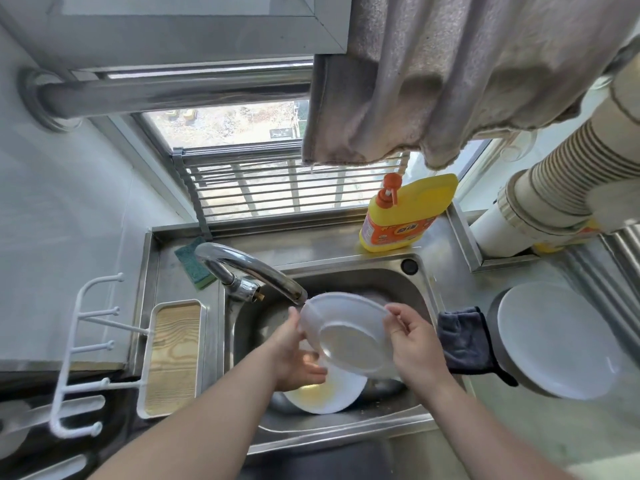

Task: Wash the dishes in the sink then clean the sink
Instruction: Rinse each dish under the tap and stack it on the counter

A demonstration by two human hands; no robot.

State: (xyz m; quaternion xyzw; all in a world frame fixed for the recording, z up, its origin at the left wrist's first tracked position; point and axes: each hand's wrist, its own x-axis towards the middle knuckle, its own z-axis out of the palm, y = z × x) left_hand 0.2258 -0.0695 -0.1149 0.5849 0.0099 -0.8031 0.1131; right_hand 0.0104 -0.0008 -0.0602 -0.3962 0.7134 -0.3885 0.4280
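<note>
1. The left hand (pixel 294 355) and right hand (pixel 414 344) gripped a tilted white plate (pixel 346 334) by opposite rims, over the sink (pixel 346 424).
2. The faucet (pixel 249 268) spout ended just above the plate's upper rim.
3. A soiled plate (pixel 332 393) lay below the hands.
4. A dark cloth (pixel 467 341) and clean plate (pixel 557 341) sat right of the right hand.
5. A detergent bottle (pixel 405 213) and sponge (pixel 192 265) stood beyond the hands.

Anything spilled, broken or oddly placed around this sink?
Nothing broken or spilled. The dirty plate in the sink still carries yellowish residue, and the held plate is tilted bottom-up between the left hand and right hand, normal for washing.
</note>
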